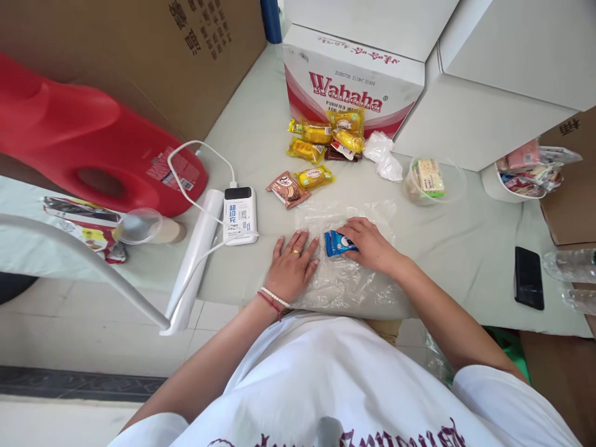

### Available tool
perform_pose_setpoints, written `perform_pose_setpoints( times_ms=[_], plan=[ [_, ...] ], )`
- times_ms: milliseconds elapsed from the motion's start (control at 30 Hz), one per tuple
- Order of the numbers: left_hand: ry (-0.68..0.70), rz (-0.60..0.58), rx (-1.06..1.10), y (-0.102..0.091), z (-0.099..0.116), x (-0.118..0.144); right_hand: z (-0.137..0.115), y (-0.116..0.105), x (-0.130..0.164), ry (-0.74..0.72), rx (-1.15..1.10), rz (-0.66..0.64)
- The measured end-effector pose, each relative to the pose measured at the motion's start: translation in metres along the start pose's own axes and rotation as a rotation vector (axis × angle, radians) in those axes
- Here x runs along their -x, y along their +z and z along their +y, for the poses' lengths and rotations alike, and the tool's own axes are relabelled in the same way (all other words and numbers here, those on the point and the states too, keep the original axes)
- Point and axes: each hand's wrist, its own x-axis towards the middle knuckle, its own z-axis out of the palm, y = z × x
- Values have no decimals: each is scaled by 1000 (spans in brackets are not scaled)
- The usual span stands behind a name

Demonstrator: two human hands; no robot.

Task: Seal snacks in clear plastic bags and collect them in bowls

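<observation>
A clear plastic bag [344, 282] lies flattened on the table in front of me. On top of it is a small blue snack packet [333, 243]. My right hand [370, 244] grips the packet's right end, its fingers curled over the top. My left hand [292, 264] rests flat on the left side of the bag, fingers spread and holding nothing. Beyond the bag lie a brown snack packet [287, 190] and a yellow-wrapped snack [314, 177]. Farther back sits a pile of several yellow-wrapped snacks [316, 131].
A white power bank [239, 217] with a cable and a red jug [93, 136] stand left. At the back is a Wahaha carton [349, 81]. To the right are a clear tub [412, 186], a white bowl of packets [507, 184] and a black phone [529, 278].
</observation>
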Motion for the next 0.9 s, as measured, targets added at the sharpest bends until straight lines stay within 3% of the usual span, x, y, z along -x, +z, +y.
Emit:
perform_pose_setpoints(
  times_ms=[267, 400, 567, 667, 767, 900],
  plan=[
    [2, 12, 14, 0, 1, 0, -21, 5, -5, -42, 150, 6],
    [-8, 26, 53, -1, -3, 1, -16, 8, 9, -31, 150, 40],
    [-31, 67, 55, 1, -11, 6, -6, 31, 25, -38, 146, 134],
    [-36, 147, 27, -3, -14, 13, -5, 38, 28, -49, 145, 165],
    [116, 226, 14, -10, -16, 20, -7, 31, 34, -93, 120, 196],
    [390, 52, 147, -21, -30, 30, -12, 11, 70, -182, -23, 281]
  ],
)
